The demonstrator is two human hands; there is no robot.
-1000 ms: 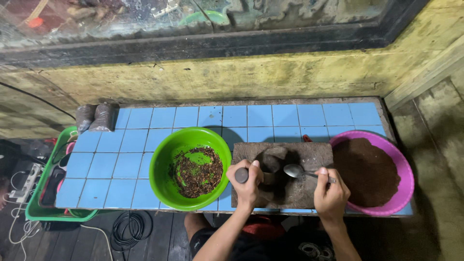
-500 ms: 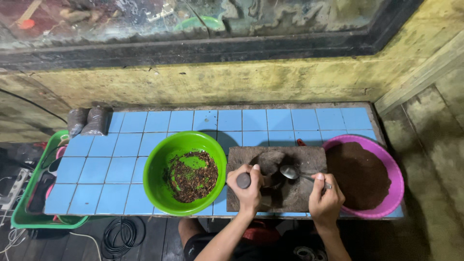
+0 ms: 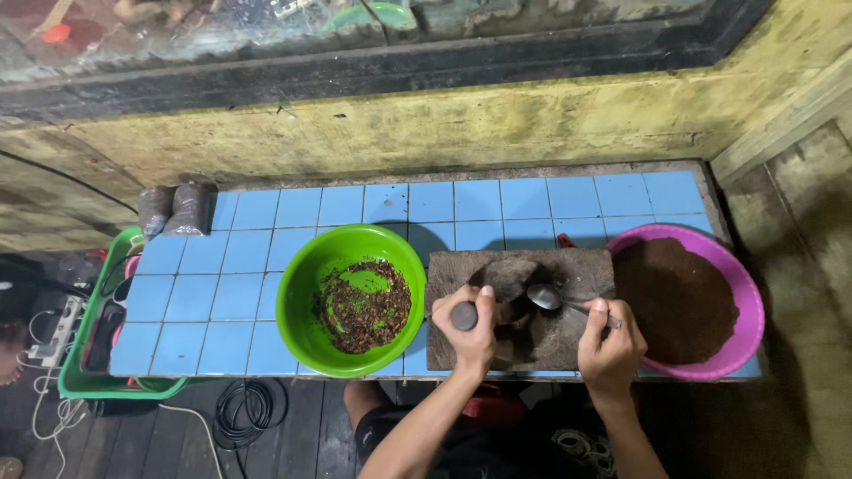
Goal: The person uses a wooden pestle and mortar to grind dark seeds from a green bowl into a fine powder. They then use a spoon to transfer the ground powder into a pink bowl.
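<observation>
Left hand (image 3: 468,324): fingers closed around a dark stone pestle (image 3: 464,316), its end on the slab.
Right hand (image 3: 609,341): fingers pinched on the handle of a metal spoon (image 3: 546,297); bowl of spoon over the slab's middle.
Slab (image 3: 577,275): flat, dark grey-brown stone, rectangular, on the worktop (image 3: 266,213) between the two bowls.
Green bowl (image 3: 306,293): left of slab, holds dark crumbly mix.
Pink bowl (image 3: 745,306): right of slab, filled with brown paste.
Worktop: blue tiles.
</observation>
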